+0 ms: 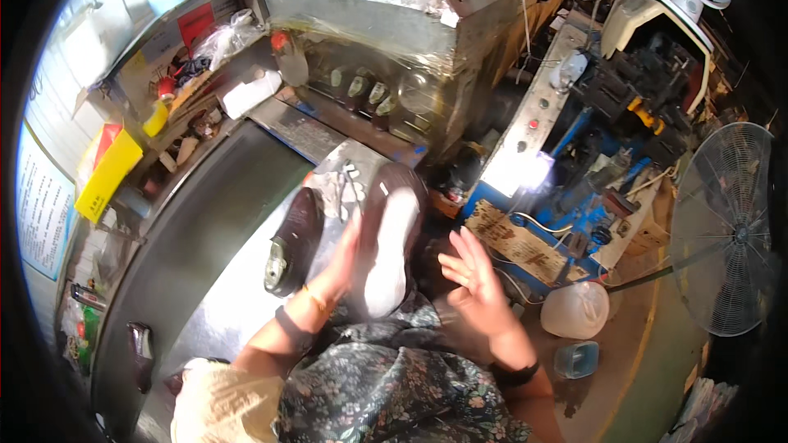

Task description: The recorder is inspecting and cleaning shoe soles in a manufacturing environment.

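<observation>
A dark brown shoe upper on a last (419,201) is directly in front of me, its pale, whitish underside turned up toward me. My left hand (345,254) lies along the shoe's left side with fingers stretched out; whether it touches is blurred. To the right of the shoe, my right hand (476,283) is raised, fingers spread, holding nothing. Left of my left hand, a second dark brown shoe (297,238) rests on the metal worktop (234,299), a metallic plate showing at its heel. Beyond it is a crumpled greyish-white glove or cloth (338,190).
A dark conveyor belt (205,205) curves along my left, carrying another shoe (141,353). Ahead stands a metal oven-like housing (353,0) with several shoes inside. At right are a blue machine (566,172), a caged fan (739,234) and a whitish plastic jug (574,310).
</observation>
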`<state>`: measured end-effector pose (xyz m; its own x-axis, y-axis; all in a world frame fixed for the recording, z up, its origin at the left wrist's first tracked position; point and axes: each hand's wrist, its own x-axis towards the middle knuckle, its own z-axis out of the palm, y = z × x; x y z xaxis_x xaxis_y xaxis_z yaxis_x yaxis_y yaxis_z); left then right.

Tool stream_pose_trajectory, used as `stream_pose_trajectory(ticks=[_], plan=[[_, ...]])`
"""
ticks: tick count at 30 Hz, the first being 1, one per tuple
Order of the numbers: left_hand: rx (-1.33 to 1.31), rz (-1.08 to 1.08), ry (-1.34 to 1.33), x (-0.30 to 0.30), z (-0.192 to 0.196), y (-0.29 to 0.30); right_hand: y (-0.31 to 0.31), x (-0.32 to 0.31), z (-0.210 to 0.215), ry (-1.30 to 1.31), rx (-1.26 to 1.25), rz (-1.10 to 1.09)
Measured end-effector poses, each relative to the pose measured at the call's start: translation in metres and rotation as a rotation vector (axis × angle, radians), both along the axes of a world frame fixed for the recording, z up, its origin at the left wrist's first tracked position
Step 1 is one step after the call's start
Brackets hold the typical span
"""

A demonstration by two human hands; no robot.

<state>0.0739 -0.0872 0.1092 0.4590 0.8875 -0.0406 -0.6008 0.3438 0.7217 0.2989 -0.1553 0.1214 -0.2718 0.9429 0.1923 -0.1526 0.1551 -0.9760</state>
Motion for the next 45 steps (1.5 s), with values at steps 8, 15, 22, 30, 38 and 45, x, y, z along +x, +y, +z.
stream_pose_trajectory(ticks=[8,15,22,30,38,45], plan=[[0.748,-0.351,1.029,-0.079,-0.038,-0.049,-0.006,-0.011,-0.056,0.151,-0.793,0.424],[0.464,0.708,1.843,-0.169,-0.101,-0.043,0.082,-0.023,-0.089,0.607,-0.487,-0.110],[0.166,0.280,1.556,-0.228,-0.090,-0.034,0.321,-0.108,-0.144,-0.429,-0.042,-0.626],[-0.900,-0.187,0.220,-0.227,-0.056,-0.131,0.099,-0.148,-0.086,-0.046,-0.346,1.179],[-0.679,0.420,-0.060,-0.118,-0.075,-0.039,0.007,-0.081,-0.084,-0.303,-0.339,0.499],[-0.066,-0.261,0.153,-0.043,-0.042,-0.037,-0.018,0.082,-0.018,0.076,-0.201,-0.380]])
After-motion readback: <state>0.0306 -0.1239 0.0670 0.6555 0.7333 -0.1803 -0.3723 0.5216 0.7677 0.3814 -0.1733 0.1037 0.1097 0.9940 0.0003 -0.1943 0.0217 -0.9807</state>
